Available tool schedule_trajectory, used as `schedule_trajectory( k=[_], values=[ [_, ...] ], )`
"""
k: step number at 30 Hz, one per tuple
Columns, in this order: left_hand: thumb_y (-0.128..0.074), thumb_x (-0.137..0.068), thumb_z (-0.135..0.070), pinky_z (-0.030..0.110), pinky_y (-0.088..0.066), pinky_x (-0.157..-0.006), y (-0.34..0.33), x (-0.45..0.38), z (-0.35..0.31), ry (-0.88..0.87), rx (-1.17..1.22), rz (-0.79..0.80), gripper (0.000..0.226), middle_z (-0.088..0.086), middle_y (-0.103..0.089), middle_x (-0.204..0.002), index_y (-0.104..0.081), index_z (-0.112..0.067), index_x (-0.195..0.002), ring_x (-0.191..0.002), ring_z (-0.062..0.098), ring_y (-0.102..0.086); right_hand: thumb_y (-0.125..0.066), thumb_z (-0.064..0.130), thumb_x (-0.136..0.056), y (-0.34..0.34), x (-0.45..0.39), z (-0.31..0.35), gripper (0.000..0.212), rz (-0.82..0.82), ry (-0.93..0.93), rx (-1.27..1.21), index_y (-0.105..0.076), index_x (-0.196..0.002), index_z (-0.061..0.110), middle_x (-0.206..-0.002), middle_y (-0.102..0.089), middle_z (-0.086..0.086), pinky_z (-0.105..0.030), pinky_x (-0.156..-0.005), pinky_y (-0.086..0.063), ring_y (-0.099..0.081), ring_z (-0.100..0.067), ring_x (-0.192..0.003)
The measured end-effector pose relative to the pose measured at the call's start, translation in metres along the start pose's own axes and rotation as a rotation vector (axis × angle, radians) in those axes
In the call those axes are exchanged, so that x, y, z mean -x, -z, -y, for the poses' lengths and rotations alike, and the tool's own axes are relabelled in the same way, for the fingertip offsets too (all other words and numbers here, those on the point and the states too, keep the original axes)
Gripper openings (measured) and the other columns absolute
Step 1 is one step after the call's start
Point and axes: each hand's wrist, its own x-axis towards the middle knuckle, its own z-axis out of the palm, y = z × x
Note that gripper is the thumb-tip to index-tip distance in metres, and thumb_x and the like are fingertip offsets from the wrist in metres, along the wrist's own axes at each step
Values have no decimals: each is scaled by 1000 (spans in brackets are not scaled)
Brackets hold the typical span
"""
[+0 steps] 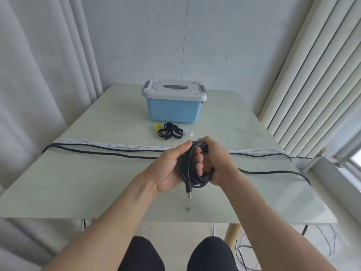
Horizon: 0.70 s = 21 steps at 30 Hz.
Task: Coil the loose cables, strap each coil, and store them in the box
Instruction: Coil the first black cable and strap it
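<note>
Above the table's middle, both hands hold a black cable coil (190, 169). My left hand (172, 169) has its fingers through the coil and the loops wrapped round them. My right hand (216, 161) grips the coil's right side. A USB plug (188, 189) hangs from the bottom of the coil. The cable's loose end (273, 172) trails right over the table edge. A second black cable (101, 150) and a white braided cable (117, 145) lie stretched across the table. Black straps (170, 133) and a yellow strap (157, 127) lie before the blue box (173, 110), whose white lid is shut.
A small clear cap (189, 132) sits right of the straps. The glass table (78, 182) stands between a curtain on the left and a radiator (312, 94) on the right. Thin wires lie on the floor at lower right. My knees are under the near edge.
</note>
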Motion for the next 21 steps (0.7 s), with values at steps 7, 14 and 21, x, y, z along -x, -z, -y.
schedule_trajectory(
  k=[7, 14, 21],
  values=[
    [-34, -104, -34, 24, -14, -43, 33, -47, -40, -158, -279, -277, 38, -9, -18, -47, -41, -19, -71, -36, 7, -13, -50, 48, -99, -24, -50, 16, 48, -45, 243, 177, -71, -87, 7, -71, -67, -4, -33, -67, -52, -63, -20, -64],
    [-28, -107, -29, 36, -11, -51, 105, -56, -80, -680, -385, -744, 41, -7, -17, -49, -23, -20, -67, -48, 16, -10, -58, 15, -94, -34, -94, 17, 15, -266, 657, 666, -71, -99, 20, -97, -70, 6, -24, -75, -49, -66, -13, -87],
    [-30, -99, -46, 28, -24, -51, 122, -63, -63, -907, -583, -932, 44, -12, -30, -47, -27, -27, -60, -46, 13, -24, -48, -1, -88, -46, -138, 15, 58, -167, 652, 1242, -49, -144, 18, -146, -44, -3, -32, -108, -34, -39, -27, -130]
  ],
)
